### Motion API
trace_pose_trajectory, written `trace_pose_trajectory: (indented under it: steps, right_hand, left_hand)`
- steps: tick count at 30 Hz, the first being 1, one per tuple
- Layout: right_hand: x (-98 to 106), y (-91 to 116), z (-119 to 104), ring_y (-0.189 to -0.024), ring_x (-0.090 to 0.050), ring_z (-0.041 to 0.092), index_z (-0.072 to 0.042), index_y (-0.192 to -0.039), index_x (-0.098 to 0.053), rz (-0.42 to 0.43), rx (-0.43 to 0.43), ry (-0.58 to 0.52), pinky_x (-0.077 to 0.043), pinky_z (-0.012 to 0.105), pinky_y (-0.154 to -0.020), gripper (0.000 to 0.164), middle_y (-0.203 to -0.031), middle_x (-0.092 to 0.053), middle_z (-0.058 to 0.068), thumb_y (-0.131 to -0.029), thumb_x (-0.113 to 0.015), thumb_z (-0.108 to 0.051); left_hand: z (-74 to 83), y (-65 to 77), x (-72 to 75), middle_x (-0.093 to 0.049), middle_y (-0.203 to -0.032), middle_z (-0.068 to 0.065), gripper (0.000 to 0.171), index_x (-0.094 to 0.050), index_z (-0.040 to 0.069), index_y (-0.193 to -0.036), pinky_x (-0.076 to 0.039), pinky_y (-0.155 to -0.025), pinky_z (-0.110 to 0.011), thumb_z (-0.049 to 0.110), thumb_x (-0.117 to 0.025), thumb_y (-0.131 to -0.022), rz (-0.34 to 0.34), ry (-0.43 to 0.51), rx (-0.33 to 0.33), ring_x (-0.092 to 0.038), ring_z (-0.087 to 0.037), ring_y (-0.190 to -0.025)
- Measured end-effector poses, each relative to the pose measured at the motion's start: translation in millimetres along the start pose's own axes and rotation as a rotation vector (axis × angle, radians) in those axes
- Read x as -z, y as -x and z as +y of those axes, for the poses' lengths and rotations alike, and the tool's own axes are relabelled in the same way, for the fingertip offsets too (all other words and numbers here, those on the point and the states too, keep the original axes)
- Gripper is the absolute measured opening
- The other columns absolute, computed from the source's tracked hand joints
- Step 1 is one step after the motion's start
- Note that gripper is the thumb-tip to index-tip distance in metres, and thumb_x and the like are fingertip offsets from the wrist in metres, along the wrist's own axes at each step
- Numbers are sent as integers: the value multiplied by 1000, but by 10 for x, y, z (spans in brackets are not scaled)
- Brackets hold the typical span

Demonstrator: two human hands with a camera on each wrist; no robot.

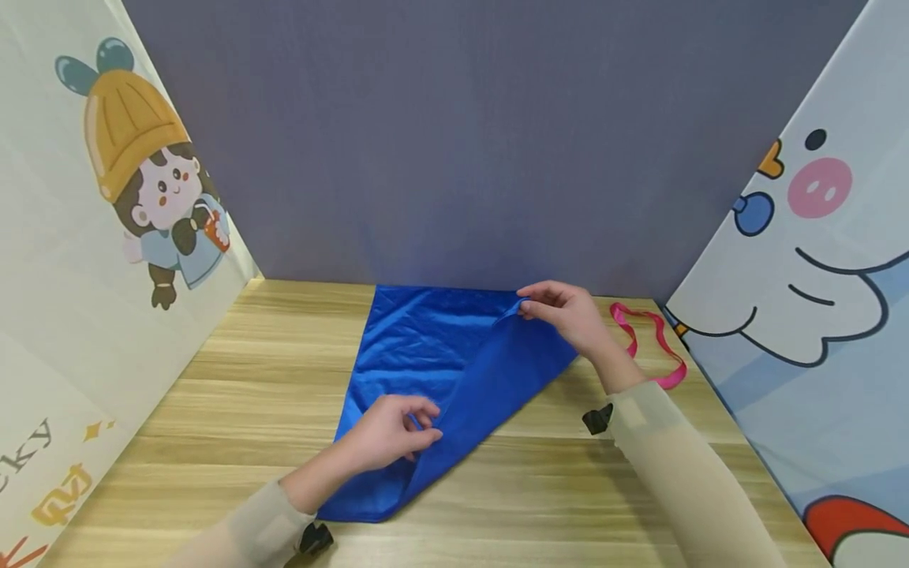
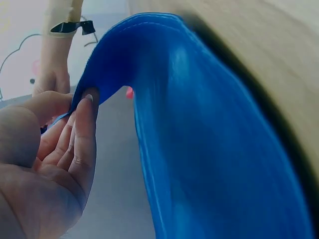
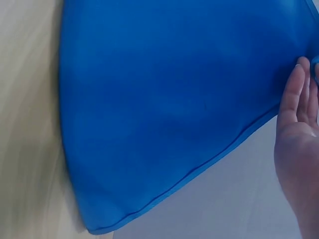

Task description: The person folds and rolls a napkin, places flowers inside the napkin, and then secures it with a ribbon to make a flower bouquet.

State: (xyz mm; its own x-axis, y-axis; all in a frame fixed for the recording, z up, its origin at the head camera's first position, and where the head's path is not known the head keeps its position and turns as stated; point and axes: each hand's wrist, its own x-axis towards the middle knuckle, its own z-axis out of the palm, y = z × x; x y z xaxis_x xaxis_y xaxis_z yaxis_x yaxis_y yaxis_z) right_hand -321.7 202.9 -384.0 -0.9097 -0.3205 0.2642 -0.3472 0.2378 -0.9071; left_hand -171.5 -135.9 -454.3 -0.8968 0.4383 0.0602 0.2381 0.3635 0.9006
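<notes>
A shiny blue cloth (image 1: 412, 339) lies on the wooden table, its right part folded diagonally over toward the left. My left hand (image 1: 394, 432) pinches the cloth's edge between thumb and fingers, low on the fold; in the left wrist view the cloth (image 2: 194, 114) arches up from those fingertips. Farther back, my right hand (image 1: 568, 315) pinches the cloth near its far right side, the edge bunched at the fingertips. From the right wrist, the cloth (image 3: 164, 99) hangs as a broad smooth sheet with a stitched hem, and the gripped part is partly out of frame.
A pink ribbon (image 1: 683, 369) lies loosely curved on the table (image 1: 248, 379), right of my right hand. A grey panel (image 1: 454, 142) stands behind the cloth. Panels with cartoon prints border the table at left and right. A black clip (image 1: 598, 419) sits by my right sleeve.
</notes>
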Motion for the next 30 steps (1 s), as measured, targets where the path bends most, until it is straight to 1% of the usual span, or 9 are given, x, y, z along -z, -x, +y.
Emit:
trace_pose_trajectory:
  steps: [4, 10, 15, 18, 22, 26, 30]
  right_hand:
    - [-82, -118, -55, -96, -79, 13, -5, -126, -78, -2, 8, -6, -64, 26, -92, 24, -105, -80, -4, -105, -77, -18]
    - [-222, -315, -121, -95, -78, 12, -5, -125, -78, -16, 21, -34, -64, 26, -90, 22, -104, -80, -4, -104, -77, -14]
    - [-334, -468, -121, -97, -77, 13, -6, -126, -79, -30, 23, -44, -64, 29, -91, 23, -106, -80, -3, -104, -77, -14]
    - [-388, -558, -113, -99, -77, 15, -6, -128, -78, -38, 32, -41, -64, 31, -93, 25, -109, -80, -1, -105, -76, -16]
    - [-446, -691, -123, -100, -77, 15, -8, -127, -79, -30, 45, -49, -64, 32, -93, 24, -111, -80, 1, -105, -77, -16]
    - [-520, -826, -173, -99, -77, 16, -6, -126, -80, -30, 67, -69, -65, 32, -92, 23, -110, -81, 3, -104, -78, -13]
    - [-614, -946, -213, -100, -77, 16, -5, -126, -79, -49, 68, -81, -65, 34, -93, 24, -110, -80, 3, -104, -77, -13]
  left_hand:
    - [-38, 60, 81, -73, -93, -6, 25, -77, 0, -114, -63, -55, -35, 11, -85, -94, 32, -8, 21, -70, -10, -69]
    - [-120, 100, 167, -73, -91, -7, 23, -77, -2, -112, -63, -53, -36, 9, -84, -94, 66, -18, 33, -69, -9, -67]
    - [-164, 101, 246, -74, -92, -9, 23, -76, -5, -113, -63, -53, -36, 7, -82, -94, 87, -1, 51, -70, -11, -68]
    - [-169, 95, 317, -73, -95, -11, 24, -75, -5, -115, -64, -54, -38, 7, -82, -95, 98, 10, 68, -70, -13, -70]
    - [-169, 84, 416, -74, -98, -13, 26, -75, -6, -117, -65, -56, -40, 8, -82, -97, 113, 20, 78, -71, -16, -71]
    - [-179, 75, 504, -75, -101, -15, 28, -74, -7, -120, -65, -57, -41, 9, -81, -98, 139, 20, 87, -72, -18, -71]
    - [-206, 70, 585, -75, -102, -16, 28, -74, -7, -121, -65, -57, -43, 8, -81, -97, 174, 15, 115, -72, -21, -70]
